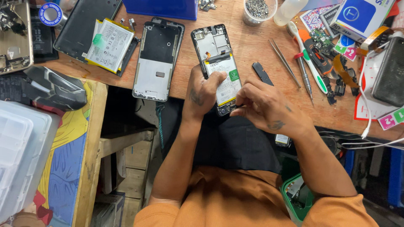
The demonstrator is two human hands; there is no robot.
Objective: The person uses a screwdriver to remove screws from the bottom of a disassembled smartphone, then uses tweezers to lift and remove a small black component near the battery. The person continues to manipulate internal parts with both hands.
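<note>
Holding an opened phone (216,63) steady at the near edge of the wooden worktop (248,50), the person is looking like they're mid battery work: back cover off, white battery (225,77) sitting in the frame. Left hand (202,94) is clamped around the phone's left side, thumb pressed on the battery. Right hand (265,107) has its grip pinched tight at the phone's lower right corner; whether there's a tiny tool or tab in there, can't tell, the fingers hide it. My guess is the bottom end of the battery or a connector is being worked, so next move wants a careful, small pull, no bending the cell.

Just right of the phone lies a small dark plastic piece (262,73), then tweezers (285,56) and a white-and-green handled screwdriver (309,63), all within easy reach. Left of it, another stripped phone frame (156,59) and a loose battery (109,44). Further back, a tub of tiny screws (257,10) and a blue box (162,8). Pretty cluttered, the cable (368,109) on the right could snag
</note>
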